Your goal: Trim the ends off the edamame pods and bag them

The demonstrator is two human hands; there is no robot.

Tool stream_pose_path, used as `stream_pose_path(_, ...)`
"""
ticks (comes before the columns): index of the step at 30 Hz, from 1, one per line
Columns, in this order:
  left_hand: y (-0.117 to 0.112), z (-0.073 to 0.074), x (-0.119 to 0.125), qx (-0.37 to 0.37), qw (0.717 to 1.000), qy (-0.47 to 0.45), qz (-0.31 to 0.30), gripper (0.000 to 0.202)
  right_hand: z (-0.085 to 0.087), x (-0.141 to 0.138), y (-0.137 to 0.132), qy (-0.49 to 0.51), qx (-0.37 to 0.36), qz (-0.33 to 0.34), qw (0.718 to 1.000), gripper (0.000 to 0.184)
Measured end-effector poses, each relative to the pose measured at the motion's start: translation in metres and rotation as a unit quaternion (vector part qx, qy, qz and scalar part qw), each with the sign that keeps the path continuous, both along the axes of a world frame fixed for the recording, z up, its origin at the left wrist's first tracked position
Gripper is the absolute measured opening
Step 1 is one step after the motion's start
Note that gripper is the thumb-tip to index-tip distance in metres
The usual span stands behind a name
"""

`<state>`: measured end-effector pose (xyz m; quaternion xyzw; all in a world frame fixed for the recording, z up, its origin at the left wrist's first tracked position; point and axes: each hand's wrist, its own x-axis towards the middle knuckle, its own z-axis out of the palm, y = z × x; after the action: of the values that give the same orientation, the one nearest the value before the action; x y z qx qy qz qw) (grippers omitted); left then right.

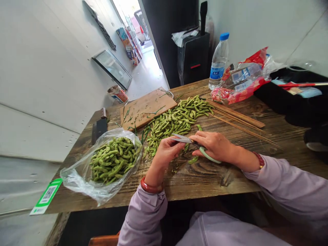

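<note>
My right hand [211, 145] is closed round a pair of scissors [211, 157] with pale green handles. Their blades stand apart and point left, over the fingertips of my left hand [167, 150]. That hand is closed in a pinch, with a bit of a green edamame pod [186, 148] showing at its fingertips; most of what it grips is hidden. Just beyond both hands lies a heap of edamame pods [171, 121]. Left of my left hand, a clear plastic bag [82, 184] holds many more pods [112, 160]. A single pod [193, 160] rests below the scissors.
Behind the heap lies a wooden cutting board [151, 102] with green scraps. A cleaver [99, 128] is at the left edge. Wooden skewers [238, 116], a water bottle [218, 65] and red packaging [235, 94] are on the right. Dark cloth [289, 102] covers the far right.
</note>
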<state>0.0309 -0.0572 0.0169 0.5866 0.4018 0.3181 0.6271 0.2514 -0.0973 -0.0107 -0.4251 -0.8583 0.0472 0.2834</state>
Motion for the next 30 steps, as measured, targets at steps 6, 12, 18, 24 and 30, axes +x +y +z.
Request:
stream_pose_path(6, 0.004, -0.002, 0.0, 0.027, 0.995, -0.022, 0.098, 0.019, 0.0, 0.003, 0.003, 0.056, 0.002, -0.033, 0.998, 0.041)
stream_pose_path(12, 0.008, 0.001, 0.0, -0.057, 0.985, -0.121, 0.114, 0.031, -0.003, 0.004, 0.004, 0.109, -0.011, -0.044, 0.993, 0.049)
stream_pose_path(18, 0.007, 0.0, 0.002, -0.089, 0.977, -0.167, 0.097, 0.032, -0.006, 0.002, 0.004, 0.104, -0.006, -0.03, 0.994, 0.054)
stream_pose_path(24, 0.002, -0.004, 0.009, -0.09, 0.982, -0.154, 0.066, 0.031, -0.006, 0.0, 0.003, 0.099, 0.003, 0.0, 0.995, 0.056)
stream_pose_path(30, -0.001, -0.006, 0.013, -0.086, 0.989, -0.11, 0.049, 0.032, -0.005, 0.001, 0.003, 0.085, 0.028, -0.011, 0.996, 0.049)
